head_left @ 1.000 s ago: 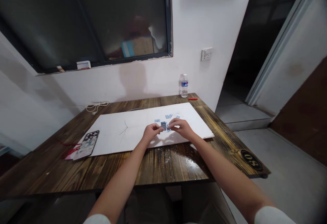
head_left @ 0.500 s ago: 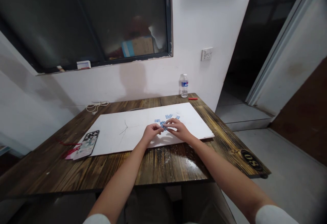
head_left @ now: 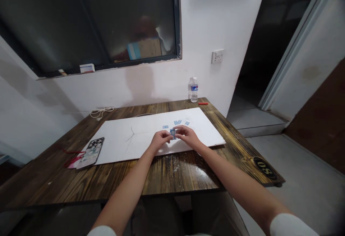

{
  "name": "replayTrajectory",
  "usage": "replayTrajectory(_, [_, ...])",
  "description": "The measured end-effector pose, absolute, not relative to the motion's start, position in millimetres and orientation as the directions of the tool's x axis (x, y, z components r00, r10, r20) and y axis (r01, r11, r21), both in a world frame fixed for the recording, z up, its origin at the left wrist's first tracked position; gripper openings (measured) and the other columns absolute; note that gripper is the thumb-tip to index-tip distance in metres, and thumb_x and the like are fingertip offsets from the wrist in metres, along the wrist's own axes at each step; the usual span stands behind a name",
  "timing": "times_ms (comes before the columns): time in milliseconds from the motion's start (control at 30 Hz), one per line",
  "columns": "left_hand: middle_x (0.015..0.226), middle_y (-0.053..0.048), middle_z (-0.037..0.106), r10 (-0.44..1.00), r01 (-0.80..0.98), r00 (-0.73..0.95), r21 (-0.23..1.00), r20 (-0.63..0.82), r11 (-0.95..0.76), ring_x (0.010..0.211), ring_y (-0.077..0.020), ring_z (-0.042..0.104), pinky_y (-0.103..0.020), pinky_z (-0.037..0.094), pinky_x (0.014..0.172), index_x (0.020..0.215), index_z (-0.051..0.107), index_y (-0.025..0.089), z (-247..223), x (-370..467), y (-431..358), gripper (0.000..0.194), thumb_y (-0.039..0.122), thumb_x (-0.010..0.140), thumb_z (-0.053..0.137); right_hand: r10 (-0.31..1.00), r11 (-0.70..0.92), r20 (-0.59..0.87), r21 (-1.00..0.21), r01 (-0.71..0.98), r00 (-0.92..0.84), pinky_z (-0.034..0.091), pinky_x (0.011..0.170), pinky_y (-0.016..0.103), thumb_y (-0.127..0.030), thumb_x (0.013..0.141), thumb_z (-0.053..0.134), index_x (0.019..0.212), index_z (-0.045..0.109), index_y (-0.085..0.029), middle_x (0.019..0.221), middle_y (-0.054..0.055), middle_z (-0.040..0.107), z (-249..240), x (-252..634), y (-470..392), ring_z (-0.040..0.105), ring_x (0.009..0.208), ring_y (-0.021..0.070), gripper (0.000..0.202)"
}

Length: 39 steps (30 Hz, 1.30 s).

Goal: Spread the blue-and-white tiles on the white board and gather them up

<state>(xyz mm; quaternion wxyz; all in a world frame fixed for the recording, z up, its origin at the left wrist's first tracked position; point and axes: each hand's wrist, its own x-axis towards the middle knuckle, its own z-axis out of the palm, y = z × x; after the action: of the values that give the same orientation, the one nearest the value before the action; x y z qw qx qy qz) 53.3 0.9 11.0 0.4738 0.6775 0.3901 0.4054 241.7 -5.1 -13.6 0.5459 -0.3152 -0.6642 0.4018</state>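
Between my two hands is a small blue-and-white flat piece (head_left: 173, 134), held just above a white board (head_left: 145, 124). My left hand (head_left: 161, 139) pinches its left side with thumb and fingertips. At its right side, the thumb and fingers of my right hand (head_left: 188, 135) close on the edge. Fine detail on the piece is too small to read. Beyond the hands, similar blue-striped pieces lie on the board: one group (head_left: 165, 126) to the left, another (head_left: 178, 122) in the middle, and a single patch (head_left: 187, 123) to the right.
A patterned phone (head_left: 91, 152) with a red cord lies at the board's left end. At the back of the wooden table (head_left: 188, 178) are a water bottle (head_left: 194, 90), a red pen-like stick (head_left: 203, 103) and a coiled white cable (head_left: 101, 111). A round number plate (head_left: 265, 168) sits at the right corner.
The piece between my hands has turned more upright and square to me. My right fingers have shifted slightly to its right edge. The pieces on the board stay where they were.
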Motion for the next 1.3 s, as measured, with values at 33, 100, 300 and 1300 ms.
replayTrajectory(33, [0.054,0.000,0.060,0.913,0.146,0.365,0.957,0.183,-0.250,0.050,-0.0112,0.053,-0.023,0.042,0.053,0.062,0.062,0.016,12.0,53.5,0.0,0.037,0.049,0.060,0.079,0.877,0.430,0.434,-0.900,-0.067,-0.206,0.047,0.064,0.028,-0.043,0.071,0.073,0.114,0.064,-0.020,0.074,0.000,0.063,-14.4,240.7,-4.5,0.058,0.066,0.0140,0.050])
replayTrajectory(100, [0.054,0.000,0.060,0.912,0.156,0.365,0.954,0.185,-0.256,0.051,-0.0116,0.053,-0.024,0.042,0.054,0.061,0.062,0.016,13.6,53.6,-1.2,0.037,0.049,0.060,0.079,0.906,0.348,0.359,-0.933,-0.090,-0.224,0.047,0.061,0.027,-0.047,0.067,0.074,0.111,0.065,-0.018,0.069,-0.001,0.062,-15.4,239.5,-3.7,0.055,0.060,0.0126,0.053])
replayTrajectory(300, [0.056,-0.002,0.063,0.916,0.167,0.366,0.958,0.161,-0.235,0.053,-0.0137,0.057,-0.025,0.044,0.056,0.066,0.063,0.016,12.9,54.6,-1.9,0.038,0.050,0.059,0.079,0.947,0.274,0.265,-0.961,0.029,-0.181,0.047,0.064,0.028,-0.055,0.064,0.072,0.076,0.068,-0.016,0.069,0.002,0.067,-17.1,239.5,-2.7,0.058,0.062,0.0144,0.041])
replayTrajectory(1300, [0.055,0.001,0.062,0.971,0.147,0.126,0.965,0.201,-0.219,0.051,-0.0132,0.057,-0.025,0.045,0.055,0.068,0.065,0.016,2.3,52.2,8.8,0.035,0.044,0.055,0.081,0.797,0.574,0.251,-0.030,0.819,-0.549,0.040,0.079,0.030,-0.014,0.090,0.049,0.113,0.063,-0.013,0.094,0.011,0.068,-13.0,235.4,-5.6,0.058,0.089,0.0222,0.027])
